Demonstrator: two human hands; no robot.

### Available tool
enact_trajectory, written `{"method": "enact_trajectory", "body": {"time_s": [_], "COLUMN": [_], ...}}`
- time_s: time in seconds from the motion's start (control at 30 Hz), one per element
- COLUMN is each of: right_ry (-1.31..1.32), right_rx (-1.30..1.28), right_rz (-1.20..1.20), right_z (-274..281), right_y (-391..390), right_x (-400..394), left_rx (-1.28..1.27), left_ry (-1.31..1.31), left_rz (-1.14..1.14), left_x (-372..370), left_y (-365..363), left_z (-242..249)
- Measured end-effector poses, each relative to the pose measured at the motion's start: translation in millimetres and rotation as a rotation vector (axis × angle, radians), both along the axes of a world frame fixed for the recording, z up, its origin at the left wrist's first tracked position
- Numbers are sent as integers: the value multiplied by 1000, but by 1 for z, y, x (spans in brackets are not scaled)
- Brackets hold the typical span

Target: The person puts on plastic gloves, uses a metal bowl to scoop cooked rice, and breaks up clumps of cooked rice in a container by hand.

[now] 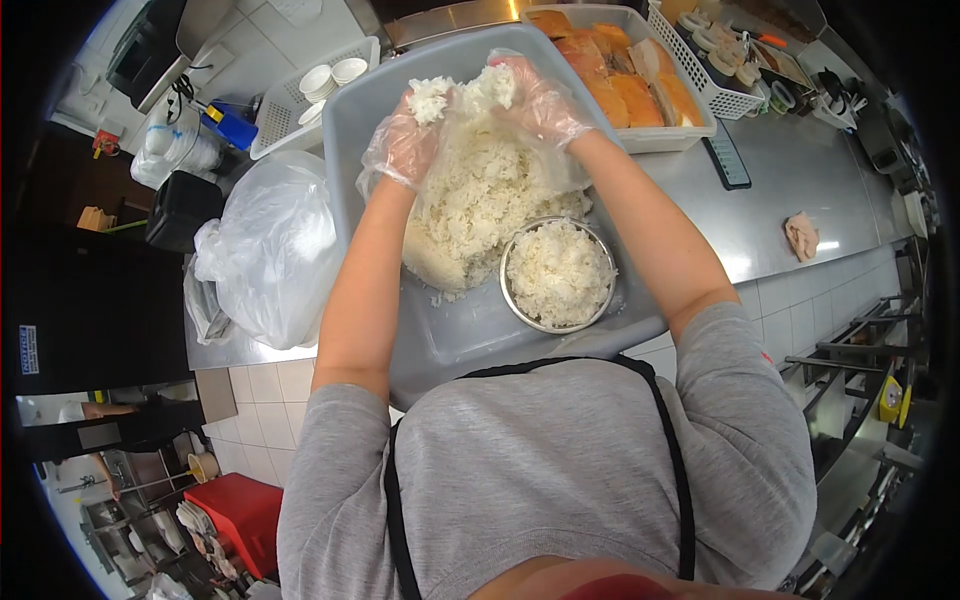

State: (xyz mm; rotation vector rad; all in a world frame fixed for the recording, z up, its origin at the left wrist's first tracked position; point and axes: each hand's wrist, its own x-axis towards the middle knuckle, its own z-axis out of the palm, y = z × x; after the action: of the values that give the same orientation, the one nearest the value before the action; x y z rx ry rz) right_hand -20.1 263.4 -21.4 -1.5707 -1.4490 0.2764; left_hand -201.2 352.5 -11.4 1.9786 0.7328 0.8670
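A large grey tub sits on the steel counter in front of me, holding a heap of cooked white rice. A round metal bowl filled with rice stands inside the tub at its near right. Both my hands wear clear plastic gloves. My left hand grips a clump of rice at the far side of the heap. My right hand is closed on another clump of rice beside it, just above the heap.
A white tray of orange fish pieces stands beyond the tub. A white basket with small dishes is at far right, a basket with white cups at far left. A bulging clear plastic bag lies left of the tub.
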Motion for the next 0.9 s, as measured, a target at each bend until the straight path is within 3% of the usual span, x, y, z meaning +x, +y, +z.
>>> {"method": "enact_trajectory", "body": {"time_s": [0.13, 0.2, 0.33, 0.4, 0.43, 0.47, 0.53, 0.6, 0.7, 0.73, 0.8, 0.9], "right_ry": [-161, -180, -78, -147, -171, -513, -851, -904, -724, -719, -463, -597], "right_rx": [76, -164, -264, -403, -449, -345, -232, -573, -643, -643, -442, -422], "right_rz": [-52, -34, 152, 148, 148, 104, 60, 31, 25, 19, 32, -37], "right_z": [6, 20, 11, 9, 5, -10, -4, 8, 1, -4, -14, -26], "right_y": [-4, -11, -6, -11, -15, -22, -32, -29, -16, -14, -6, 13], "right_x": [0, -3, -5, -19, -25, -33, -48, -61, -57, -50, -30, -12], "left_rx": [86, 309, 165, 79, 78, 179, 278, 391, 594, 598, 635, 635], "left_ry": [-49, -45, 9, 334, 332, 299, 267, 310, 497, 498, 870, 1055], "left_rz": [43, 52, 132, 243, 245, 242, 241, 116, 127, 120, 71, -37], "left_x": [-5, -5, -7, -10, -11, -12, -12, -13, -21, -23, -25, -20], "left_y": [9, 23, 16, -4, 1, 10, 21, 30, 27, 15, -8, -54], "left_z": [-5, -19, -8, 21, 15, 3, -6, -15, -35, -23, 12, 66]}}
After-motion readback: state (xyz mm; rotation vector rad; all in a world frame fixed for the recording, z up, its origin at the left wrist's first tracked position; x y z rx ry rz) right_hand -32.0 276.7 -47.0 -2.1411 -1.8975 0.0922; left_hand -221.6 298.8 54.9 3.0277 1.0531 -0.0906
